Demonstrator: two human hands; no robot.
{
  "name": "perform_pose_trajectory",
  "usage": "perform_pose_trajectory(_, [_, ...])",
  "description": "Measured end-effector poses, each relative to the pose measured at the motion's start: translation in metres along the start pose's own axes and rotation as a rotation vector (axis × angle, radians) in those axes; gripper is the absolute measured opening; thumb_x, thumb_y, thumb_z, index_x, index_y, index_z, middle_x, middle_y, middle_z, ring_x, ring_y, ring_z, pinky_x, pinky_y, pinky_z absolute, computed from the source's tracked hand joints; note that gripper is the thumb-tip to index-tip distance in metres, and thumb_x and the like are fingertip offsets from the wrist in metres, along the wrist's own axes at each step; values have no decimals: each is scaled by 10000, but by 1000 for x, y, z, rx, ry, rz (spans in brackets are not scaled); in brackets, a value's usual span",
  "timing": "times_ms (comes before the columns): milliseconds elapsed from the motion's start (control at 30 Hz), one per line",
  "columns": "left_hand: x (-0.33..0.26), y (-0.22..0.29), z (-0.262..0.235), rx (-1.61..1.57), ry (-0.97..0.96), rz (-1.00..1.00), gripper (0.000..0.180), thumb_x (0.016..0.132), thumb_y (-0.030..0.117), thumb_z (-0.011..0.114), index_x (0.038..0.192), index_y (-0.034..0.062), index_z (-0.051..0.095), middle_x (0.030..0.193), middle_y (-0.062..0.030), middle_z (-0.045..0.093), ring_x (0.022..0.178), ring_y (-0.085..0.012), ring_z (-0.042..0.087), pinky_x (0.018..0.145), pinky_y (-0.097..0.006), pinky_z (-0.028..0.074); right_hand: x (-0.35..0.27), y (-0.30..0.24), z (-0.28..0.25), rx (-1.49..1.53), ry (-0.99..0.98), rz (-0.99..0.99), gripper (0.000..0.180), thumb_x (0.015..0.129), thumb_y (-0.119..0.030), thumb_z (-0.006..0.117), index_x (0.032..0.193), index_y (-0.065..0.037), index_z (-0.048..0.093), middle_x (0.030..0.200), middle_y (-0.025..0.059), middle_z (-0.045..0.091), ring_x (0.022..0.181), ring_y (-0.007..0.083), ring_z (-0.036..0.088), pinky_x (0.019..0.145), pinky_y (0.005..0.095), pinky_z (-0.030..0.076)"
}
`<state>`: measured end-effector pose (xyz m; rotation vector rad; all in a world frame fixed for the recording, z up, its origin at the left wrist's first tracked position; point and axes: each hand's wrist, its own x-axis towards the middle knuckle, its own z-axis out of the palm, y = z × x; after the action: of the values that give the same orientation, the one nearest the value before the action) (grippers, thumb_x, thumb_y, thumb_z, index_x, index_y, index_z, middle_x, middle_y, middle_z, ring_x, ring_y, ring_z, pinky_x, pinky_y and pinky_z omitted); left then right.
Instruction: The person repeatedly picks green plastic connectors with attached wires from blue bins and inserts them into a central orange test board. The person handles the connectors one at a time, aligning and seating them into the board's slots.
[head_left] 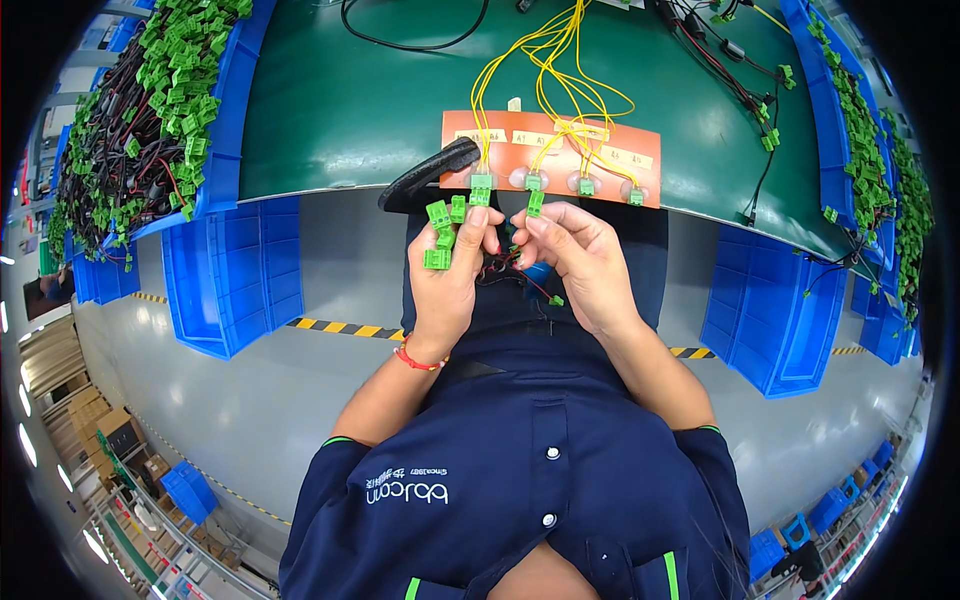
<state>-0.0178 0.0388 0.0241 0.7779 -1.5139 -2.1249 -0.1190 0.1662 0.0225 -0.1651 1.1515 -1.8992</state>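
At the table's near edge lies an orange board [550,128] with a row of green sockets, such as the rightmost socket [636,197], fed by yellow wires [545,60]. Between the thumb and fingers of my left hand [447,290] is a green terminal connector [480,192], held up at the leftmost socket. More green connectors [437,258] stick out along that hand's fingers. My right hand [585,255] pinches another green connector [535,205] just below the second socket [533,182]; whether they are joined I cannot tell. Dark leads with connectors hang below both hands.
A black curved strap-like piece [430,175] overlaps the board's left side. Blue bins heaped with green-ended cables stand left [215,150] and right [835,130]. Loose cables [740,90] lie on the green table [350,120]. Blue crates [235,275] sit below it on both sides.
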Motion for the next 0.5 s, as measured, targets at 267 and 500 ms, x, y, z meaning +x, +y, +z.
perform_pose_trajectory(267, [10,5,-10,-23,-60,-98,252,1021,223,579,1045,-5,684,738,8,605,524,-8,390,483,-198,300,-1,5,6,113,29,58,209,972,-170,633,1026,25,687,868,74,687,694,101,628,709,275,545])
perform_pose_trajectory(500, [-9,-2,-36,265,-260,-248,273,1020,240,579,1135,7,662,781,33,563,556,-20,434,500,-200,349,2,0,6,257,11,125,183,953,-148,632,983,17,704,827,68,681,658,93,610,712,284,549])
